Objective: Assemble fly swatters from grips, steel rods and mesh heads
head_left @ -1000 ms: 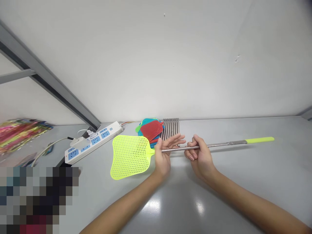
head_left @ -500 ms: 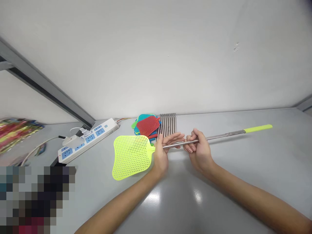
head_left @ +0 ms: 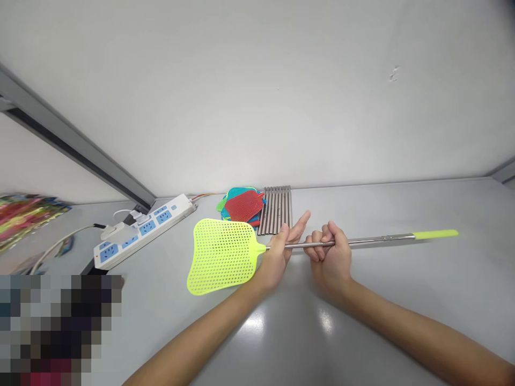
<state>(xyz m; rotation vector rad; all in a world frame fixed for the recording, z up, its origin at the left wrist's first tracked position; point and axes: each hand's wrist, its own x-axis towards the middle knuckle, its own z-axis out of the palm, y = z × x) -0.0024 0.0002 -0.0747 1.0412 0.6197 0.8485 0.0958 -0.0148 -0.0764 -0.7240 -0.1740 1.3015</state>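
Yellow-green fly swatter in both hands, over the middle of the counter, roughly parallel to its back edge. Mesh head to the left, yellow-green handle to the right, steel telescopic shaft between. Left hand just beside the head's neck: grip holding shaft between thumb and palm, fingers stretched out straight. Right hand farther along: grip narrow, fingers curled around shaft. Hands near each other, apart. Near counter's back edge: row of steel rods, side by side; just left of it, stack of swatter heads, red on top, teal below. White power strip slants from back edge by grey metal post, white adapter plugged in. Farther left, colourful items in clear plastic, blurred
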